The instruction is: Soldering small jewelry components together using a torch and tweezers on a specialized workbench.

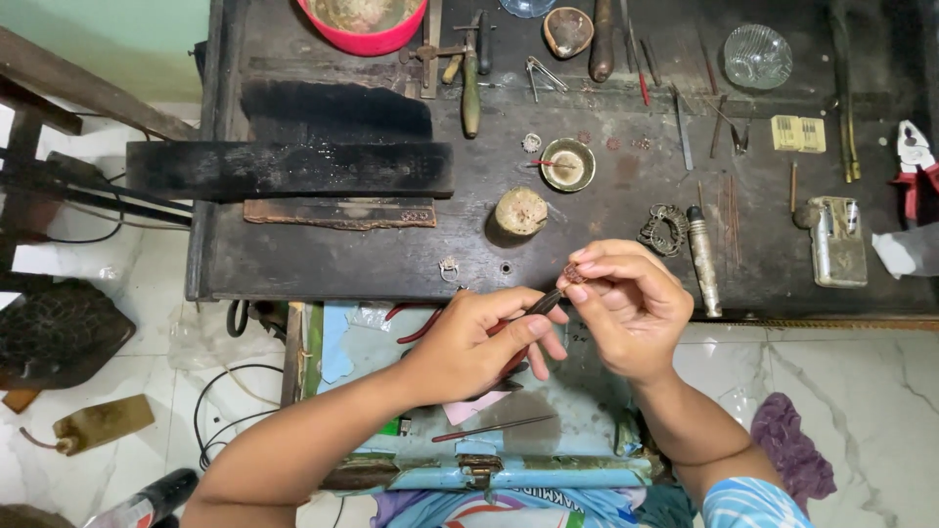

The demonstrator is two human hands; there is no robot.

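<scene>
One small ornament [574, 275] pinched in right hand [631, 311]; left hand [479, 342] grips one pair of pliers [533, 308].

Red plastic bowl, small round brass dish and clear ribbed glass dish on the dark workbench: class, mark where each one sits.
Red plastic bowl [364, 41]: head view, on its front rim.
Small round brass dish [568, 165]: head view, its centre.
Clear ribbed glass dish [757, 57]: head view, its middle.

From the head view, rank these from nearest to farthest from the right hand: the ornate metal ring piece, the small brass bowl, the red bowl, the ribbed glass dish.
Measured from the right hand:
1. Ornate metal ring piece, just above the hand on the bench.
2. Small brass bowl, further up, slightly left.
3. Ribbed glass dish, top right.
4. Red bowl, top edge, well left.
</scene>
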